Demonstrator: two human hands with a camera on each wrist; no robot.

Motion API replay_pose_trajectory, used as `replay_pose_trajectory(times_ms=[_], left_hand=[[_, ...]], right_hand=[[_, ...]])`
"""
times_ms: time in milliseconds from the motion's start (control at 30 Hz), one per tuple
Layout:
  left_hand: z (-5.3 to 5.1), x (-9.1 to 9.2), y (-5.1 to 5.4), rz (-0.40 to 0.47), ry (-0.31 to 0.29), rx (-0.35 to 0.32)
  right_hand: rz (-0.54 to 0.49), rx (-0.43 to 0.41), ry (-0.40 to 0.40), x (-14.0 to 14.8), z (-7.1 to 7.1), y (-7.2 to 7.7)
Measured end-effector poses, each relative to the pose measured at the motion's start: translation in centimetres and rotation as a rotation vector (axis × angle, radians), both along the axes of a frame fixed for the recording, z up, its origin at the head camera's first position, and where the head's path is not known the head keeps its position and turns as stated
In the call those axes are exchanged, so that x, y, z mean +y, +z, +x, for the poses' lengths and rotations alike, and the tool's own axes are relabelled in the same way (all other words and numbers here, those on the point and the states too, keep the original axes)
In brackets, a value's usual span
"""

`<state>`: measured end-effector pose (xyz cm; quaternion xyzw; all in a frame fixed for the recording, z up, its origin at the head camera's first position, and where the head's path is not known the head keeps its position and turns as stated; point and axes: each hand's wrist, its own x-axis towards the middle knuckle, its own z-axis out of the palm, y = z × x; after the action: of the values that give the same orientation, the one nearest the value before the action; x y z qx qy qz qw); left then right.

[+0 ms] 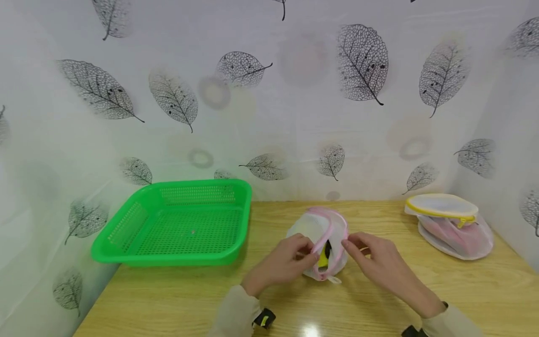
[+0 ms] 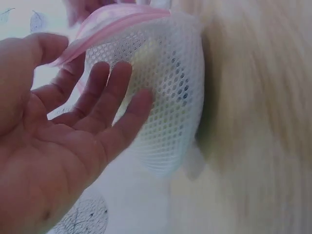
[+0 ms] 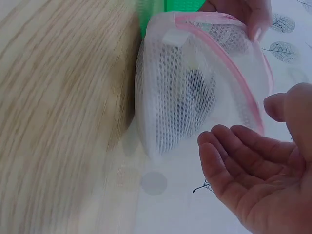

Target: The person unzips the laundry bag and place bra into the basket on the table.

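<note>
A white mesh laundry bag (image 1: 309, 228) with pink zipper edging stands on the table, its mouth parted. Something yellow and black (image 1: 323, 258) shows inside; its kind cannot be made out. My left hand (image 1: 290, 257) pinches the pink edge on the left side of the opening, thumb against index finger, the other fingers spread by the mesh (image 2: 170, 97). At the opposite edge is my right hand (image 1: 376, 257). In the right wrist view its thumb (image 3: 278, 107) stands apart from its loosely bent fingers, close to the pink rim.
On the left stands a green perforated plastic basket (image 1: 168, 260). A second mesh bag (image 1: 456, 236), with a yellow zipper and pinkish contents, lies at the right back. Behind the wooden table (image 1: 168, 299) hangs a leaf-patterned curtain (image 1: 294, 117).
</note>
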<state>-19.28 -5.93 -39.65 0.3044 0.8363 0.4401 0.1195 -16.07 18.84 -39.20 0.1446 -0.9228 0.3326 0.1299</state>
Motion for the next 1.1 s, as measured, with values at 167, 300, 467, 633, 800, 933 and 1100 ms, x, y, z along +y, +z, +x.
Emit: replay_pose_trajectory(times_ms=[167,300,467,633,800,933,1100], left_hand=[[0.5,0.3,-0.2,0.033,0.080,-0.115],[0.5,-0.1,-0.3,0.003,0.135,-0.108],[0.3,-1.1,-0.3,-0.039,0.198,-0.084],[0.3,-2.1,-0.6,-0.005,0.222,-0.171],[0.4,-2.5,-0.8,0.062,0.249,-0.296],[0.4,-2.5,-0.9,0.099,0.288,-0.361],[0.7,-2.3,-1.0,0.130,0.286,-0.377]], right_hand=[[0.021,-0.029,-0.077,-0.3,-0.3,0.3],[0.062,-0.041,-0.134,0.2,-0.6,0.1],[0.113,-0.110,-0.163,1.0,-1.0,-0.4],[0.168,0.110,-0.082,0.8,-1.3,-1.2],[0.239,0.592,0.180,-0.3,-2.3,-1.2],[0.276,0.765,0.403,-1.3,-3.0,-1.1],[0.352,0.640,0.480,-2.5,-2.5,-1.5]])
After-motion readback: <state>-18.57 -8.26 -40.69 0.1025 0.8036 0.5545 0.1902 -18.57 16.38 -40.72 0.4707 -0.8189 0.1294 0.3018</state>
